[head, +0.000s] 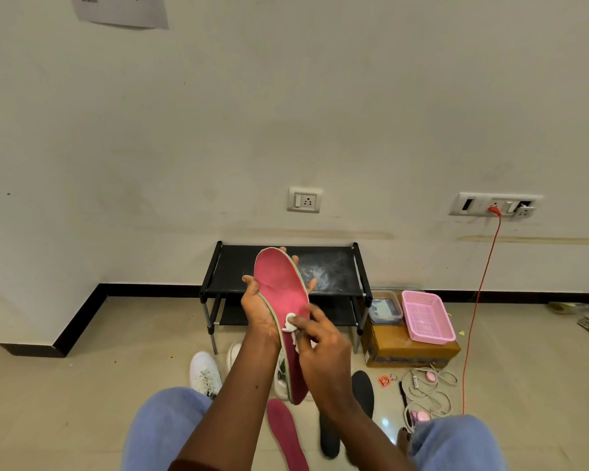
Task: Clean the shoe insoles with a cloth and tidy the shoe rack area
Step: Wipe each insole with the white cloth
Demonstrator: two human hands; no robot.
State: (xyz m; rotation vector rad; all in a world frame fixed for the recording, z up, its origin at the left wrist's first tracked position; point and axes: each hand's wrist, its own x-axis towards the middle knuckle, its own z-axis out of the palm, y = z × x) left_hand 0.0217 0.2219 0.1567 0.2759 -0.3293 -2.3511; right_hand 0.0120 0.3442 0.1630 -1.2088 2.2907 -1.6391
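Pink insole [281,294] held tilted in left hand [257,311], fingers wrapped round its edges; white cloth [290,322] pinched in right hand [323,345] against its middle. On floor below: one second pink insole [286,433], two black insoles [363,389], before black shoe rack [232,266].

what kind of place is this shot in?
Probably a home entryway or spare room, though I can't be sure. A low black shoe rack stands against a wall with sockets; white sneakers and loose insoles lie on the tiled floor.
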